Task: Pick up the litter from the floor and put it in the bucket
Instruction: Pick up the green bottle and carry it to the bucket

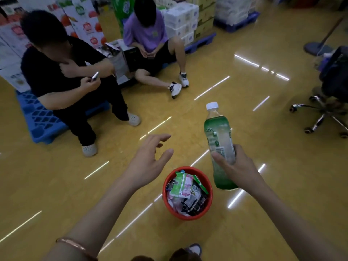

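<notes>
Head view: a green bottle is gripped round its lower half by the right hand — above the red bucket — while the left hand is held open, fingers spread.

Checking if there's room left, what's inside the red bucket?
Wrappers fill the red bucket: a green and pink packet on top, dark packaging below. Its bottom is covered and unseen.

dim; floor glare streaks; warped edges
</notes>
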`<action>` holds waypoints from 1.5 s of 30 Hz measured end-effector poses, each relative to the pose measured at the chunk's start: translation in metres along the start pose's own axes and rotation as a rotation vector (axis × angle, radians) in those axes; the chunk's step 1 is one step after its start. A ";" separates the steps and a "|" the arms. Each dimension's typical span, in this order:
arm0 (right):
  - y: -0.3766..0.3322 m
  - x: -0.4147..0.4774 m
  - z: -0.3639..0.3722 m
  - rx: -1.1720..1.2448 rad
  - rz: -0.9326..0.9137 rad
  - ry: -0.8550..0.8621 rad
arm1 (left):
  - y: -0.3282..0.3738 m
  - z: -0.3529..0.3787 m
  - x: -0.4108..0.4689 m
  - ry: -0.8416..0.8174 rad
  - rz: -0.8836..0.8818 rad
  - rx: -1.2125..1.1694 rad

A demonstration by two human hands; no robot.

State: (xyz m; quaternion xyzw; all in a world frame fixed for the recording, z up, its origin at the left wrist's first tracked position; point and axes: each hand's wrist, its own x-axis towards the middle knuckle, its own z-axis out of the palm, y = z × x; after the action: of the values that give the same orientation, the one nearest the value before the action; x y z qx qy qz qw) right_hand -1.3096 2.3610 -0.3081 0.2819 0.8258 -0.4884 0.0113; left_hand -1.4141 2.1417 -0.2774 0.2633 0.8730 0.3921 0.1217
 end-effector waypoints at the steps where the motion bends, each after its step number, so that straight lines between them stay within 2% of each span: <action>1: 0.000 0.003 0.002 -0.003 0.017 0.010 | -0.002 0.002 0.007 -0.019 0.008 0.005; 11: 0.026 0.026 0.039 0.020 0.280 0.179 | -0.041 0.028 0.089 -0.261 0.136 -0.086; 15: 0.049 0.032 0.070 0.065 0.389 0.318 | -0.069 0.035 0.119 -0.414 0.188 -0.090; 23: 0.132 0.073 0.147 0.071 0.532 0.444 | -0.144 0.081 0.153 -0.483 0.213 -0.084; 34: 0.327 0.108 0.286 0.136 0.854 0.386 | -0.258 0.198 0.153 -0.538 0.171 -0.073; 38: 0.364 0.118 0.319 0.125 0.947 0.389 | -0.286 0.219 0.152 -0.562 0.149 -0.064; 41: 0.377 0.126 0.338 0.110 0.925 0.344 | -0.298 0.229 0.153 -0.553 0.131 -0.071; 45: 0.396 0.135 0.365 0.066 0.993 0.221 | -0.309 0.234 0.154 -0.554 0.136 -0.067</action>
State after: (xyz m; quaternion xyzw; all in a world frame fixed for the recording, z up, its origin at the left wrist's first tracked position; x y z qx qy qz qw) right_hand -1.3283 2.2698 -0.8552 0.6905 0.5726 -0.4174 0.1455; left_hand -1.5564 2.2011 -0.6646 0.4144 0.7732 0.3412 0.3376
